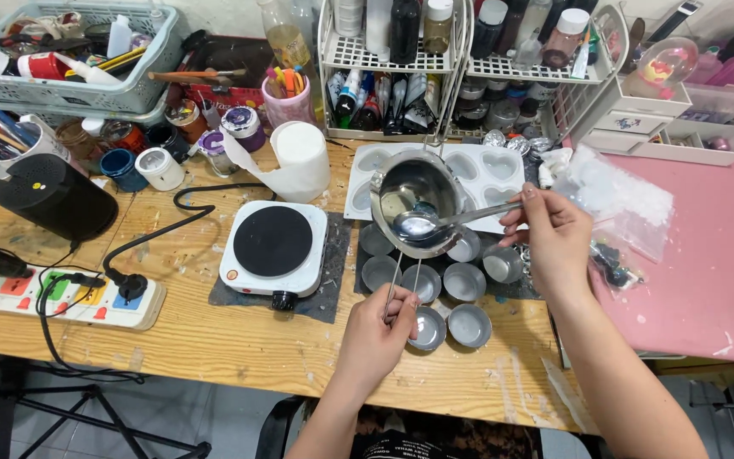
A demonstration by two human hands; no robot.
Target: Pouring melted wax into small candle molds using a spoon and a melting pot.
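Left hand (377, 327) is gripping w/ fingers curled tight round the wire handle of a steel melting pot (416, 200), holding it tilted above small metal cups (448, 285), center. Right hand (554, 238) is pinching a spoon (448, 221), bowl resting inside the pot. Hot plate (273, 246) is sitting just left on the wooden table (214, 340); pink mat (715, 272) far right.

Home craft workshop: wooden bench (239, 340) w/ hot plate (274, 247), heart mould tray (477, 170), racks of bottles (401, 51) & paint jars
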